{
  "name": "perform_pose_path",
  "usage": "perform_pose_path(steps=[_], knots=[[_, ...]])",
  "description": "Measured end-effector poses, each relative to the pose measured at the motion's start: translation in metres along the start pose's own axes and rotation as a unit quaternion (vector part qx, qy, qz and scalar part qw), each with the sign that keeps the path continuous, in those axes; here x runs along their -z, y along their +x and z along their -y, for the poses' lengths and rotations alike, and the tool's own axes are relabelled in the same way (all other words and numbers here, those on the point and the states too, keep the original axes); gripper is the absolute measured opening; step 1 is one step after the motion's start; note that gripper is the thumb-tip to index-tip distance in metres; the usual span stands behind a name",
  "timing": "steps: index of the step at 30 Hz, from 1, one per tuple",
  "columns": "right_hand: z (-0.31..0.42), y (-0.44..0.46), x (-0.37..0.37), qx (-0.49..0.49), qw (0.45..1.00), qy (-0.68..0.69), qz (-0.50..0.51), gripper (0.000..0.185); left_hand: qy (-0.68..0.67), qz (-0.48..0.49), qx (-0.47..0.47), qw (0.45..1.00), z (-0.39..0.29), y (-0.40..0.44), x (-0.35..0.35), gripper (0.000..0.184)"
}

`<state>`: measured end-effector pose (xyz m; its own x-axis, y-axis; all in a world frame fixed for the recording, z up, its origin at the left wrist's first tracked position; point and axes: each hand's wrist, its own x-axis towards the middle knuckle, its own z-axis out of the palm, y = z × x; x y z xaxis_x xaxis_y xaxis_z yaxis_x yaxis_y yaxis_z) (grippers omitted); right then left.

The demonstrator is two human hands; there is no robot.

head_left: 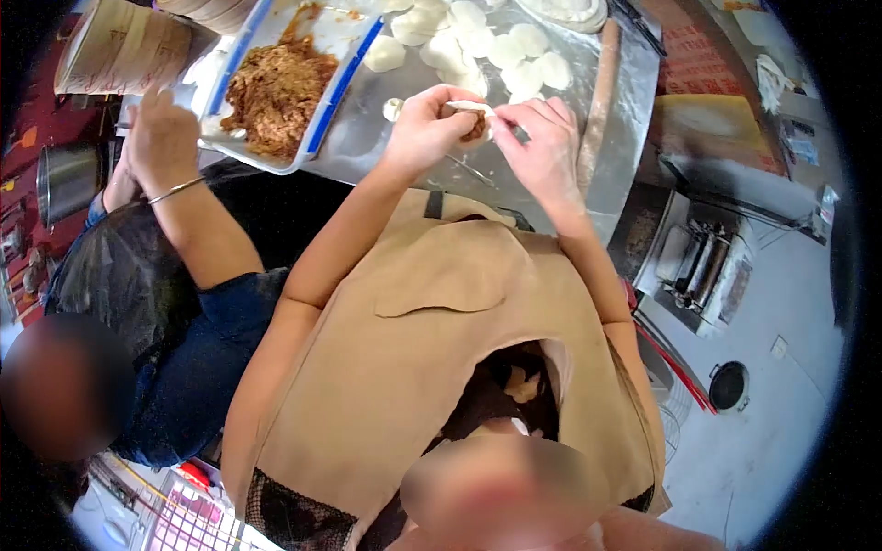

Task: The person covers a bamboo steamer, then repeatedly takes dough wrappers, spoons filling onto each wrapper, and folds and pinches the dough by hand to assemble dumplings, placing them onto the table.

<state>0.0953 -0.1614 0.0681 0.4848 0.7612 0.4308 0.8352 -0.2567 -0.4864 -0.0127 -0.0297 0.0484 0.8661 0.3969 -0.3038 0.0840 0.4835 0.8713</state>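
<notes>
The left hand [427, 129] is cupping a meat-filled dough wrapper [475, 119] above the steel table [363, 142], towards its near edge. The right hand [537, 138] is pinching the wrapper's right rim between thumb and forefinger. The wrapper is lying directly between both hands, touching each; its long axis isn't showing clearly. A rolling pin [602, 92] is lying along the table's right edge.

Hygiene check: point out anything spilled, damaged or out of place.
A dark round pan seems to sit on the floor, an odd place for cookware. White powder, probably flour, dusts the table around the rolling pin, ordinary for dough work. Otherwise, nothing stands out, the held wrapper included.
</notes>
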Motion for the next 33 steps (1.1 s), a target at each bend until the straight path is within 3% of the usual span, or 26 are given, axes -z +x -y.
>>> perform_pose_path(steps=[4,6,8,13,14,16,18,20,22,24,26,33], knots=[[0.010,0.003,0.009,0.021,0.999,-0.027,-0.007,0.007,0.069,0.022,0.026,0.997,-0.010,0.003,0.005,0.023],[0.008,0.002,0.007,0.013,1.000,-0.025,-0.014,0.006,0.038,0.018,0.047,0.998,-0.014,0.004,0.002,0.024],[0.001,0.002,0.008,0.061,0.997,-0.037,0.006,0.007,0.104,0.044,0.045,0.993,-0.015,0.010,0.005,0.024],[0.000,0.001,0.008,0.063,0.997,-0.051,0.010,0.007,0.205,0.083,0.068,0.973,-0.022,0.019,0.003,0.029],[-0.002,-0.001,0.005,0.039,0.999,-0.026,-0.004,0.006,0.197,0.081,0.014,0.977,-0.022,0.019,0.005,0.036],[-0.004,-0.003,0.000,0.021,1.000,-0.002,-0.023,0.006,-0.028,0.047,0.011,0.998,-0.027,0.001,0.006,0.044],[0.003,-0.010,-0.006,-0.138,0.981,0.128,-0.049,0.007,-0.262,0.125,0.028,0.957,-0.001,-0.010,0.008,0.046],[0.007,-0.011,-0.012,-0.134,0.982,0.128,-0.049,0.007,-0.293,0.109,0.034,0.949,0.016,-0.010,0.000,0.044],[0.010,-0.014,-0.015,-0.126,0.983,0.127,-0.049,0.006,-0.149,0.005,-0.006,0.989,0.023,-0.009,-0.004,0.042],[0.009,-0.013,-0.018,-0.052,0.996,0.041,-0.067,0.006,-0.159,-0.012,-0.010,0.987,0.021,-0.007,-0.007,0.040],[0.014,-0.011,-0.016,-0.053,0.996,0.010,-0.071,0.006,-0.114,-0.072,-0.033,0.990,0.020,-0.007,-0.012,0.034],[0.010,-0.013,-0.015,0.018,0.995,-0.071,-0.064,0.008,-0.047,-0.110,-0.032,0.992,0.019,-0.005,-0.008,0.025]])
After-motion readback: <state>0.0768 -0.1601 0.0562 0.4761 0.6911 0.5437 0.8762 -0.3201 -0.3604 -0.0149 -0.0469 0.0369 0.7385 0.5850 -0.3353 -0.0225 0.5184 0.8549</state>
